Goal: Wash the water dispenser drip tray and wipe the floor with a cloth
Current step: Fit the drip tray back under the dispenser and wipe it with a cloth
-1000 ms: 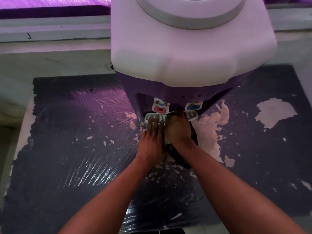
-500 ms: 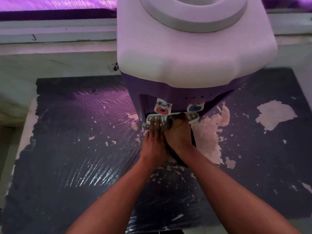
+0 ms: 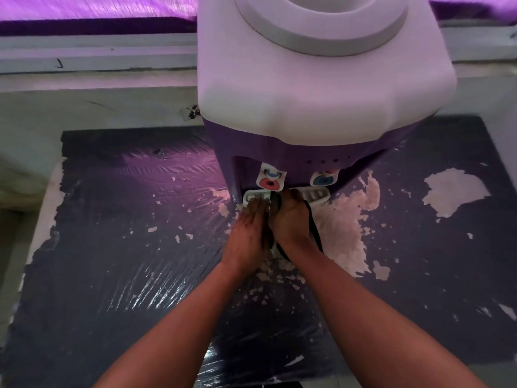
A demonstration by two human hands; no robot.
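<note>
Water dispenser [image 3: 321, 88] fills 12 o'clock of the head view: white top, purple body, standing on a dark, flaking, glossy surface [image 3: 126, 247]. Drip tray [image 3: 316, 195] is white and slotted, seated at the dispenser's base just below the red tap [image 3: 270, 179] and blue tap [image 3: 324, 178]; its middle is hidden by the hands. Left hand [image 3: 247, 233] lies flat, fingers straight and together, tips pressing on the tray's 9 o'clock end, gripping nothing. Right hand [image 3: 291, 219] is curled closed around a dark cloth [image 3: 314, 231], knuckles against the tray's centre; the cloth hangs out toward 5 o'clock along the wrist. The two hands touch side by side. Pale bare patches [image 3: 347, 228] sit at 3 o'clock of the right hand.
</note>
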